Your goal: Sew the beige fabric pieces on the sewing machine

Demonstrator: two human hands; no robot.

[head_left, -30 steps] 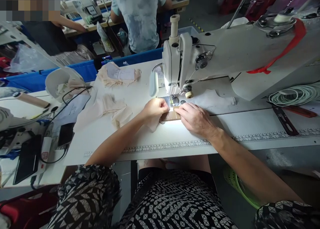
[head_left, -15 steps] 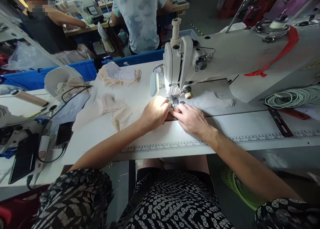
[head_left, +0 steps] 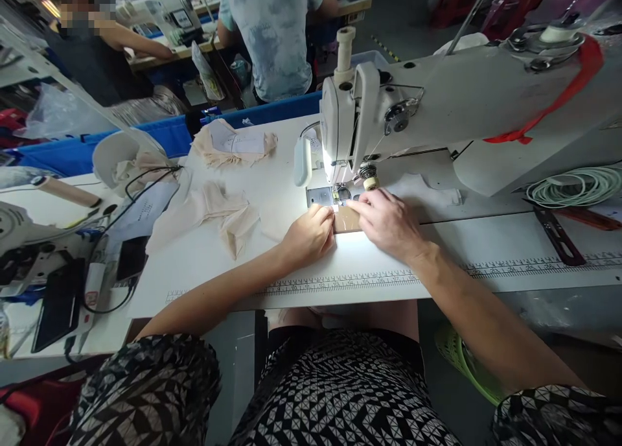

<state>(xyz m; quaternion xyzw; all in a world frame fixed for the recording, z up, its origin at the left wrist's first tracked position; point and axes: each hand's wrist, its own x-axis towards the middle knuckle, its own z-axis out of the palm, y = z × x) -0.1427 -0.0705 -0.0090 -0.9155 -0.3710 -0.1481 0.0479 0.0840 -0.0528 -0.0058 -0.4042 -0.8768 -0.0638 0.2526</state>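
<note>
My left hand [head_left: 310,234] is closed, thumb and fingertips pressed together at the left edge of a brown plate [head_left: 346,220] in front of the needle. A tiny white bit [head_left: 335,209] shows at its fingertips; what it pinches is mostly hidden. My right hand [head_left: 391,227] lies right of the plate, index finger stretched toward the presser foot [head_left: 342,194] and the other fingers curled apart from it. Nothing shows in that hand. Above both hands stands the lit head of a sewing machine [head_left: 336,125]. A metal plate [head_left: 319,198] is exposed left of the foot.
Pale fabric pieces [head_left: 207,212] and a bundle with paper [head_left: 238,141] lie to the left. Pale cloth [head_left: 422,192] rests under the machine arm. At right are a coiled cord [head_left: 573,187] and a dark slotted tool [head_left: 558,235]. Two people sit beyond the blue cloth barrier [head_left: 286,111].
My hands have drawn apart, uncovering the brown plate. The left hand came back slightly toward me; the right moved rightward with its index finger extended. The view shifted a little.
</note>
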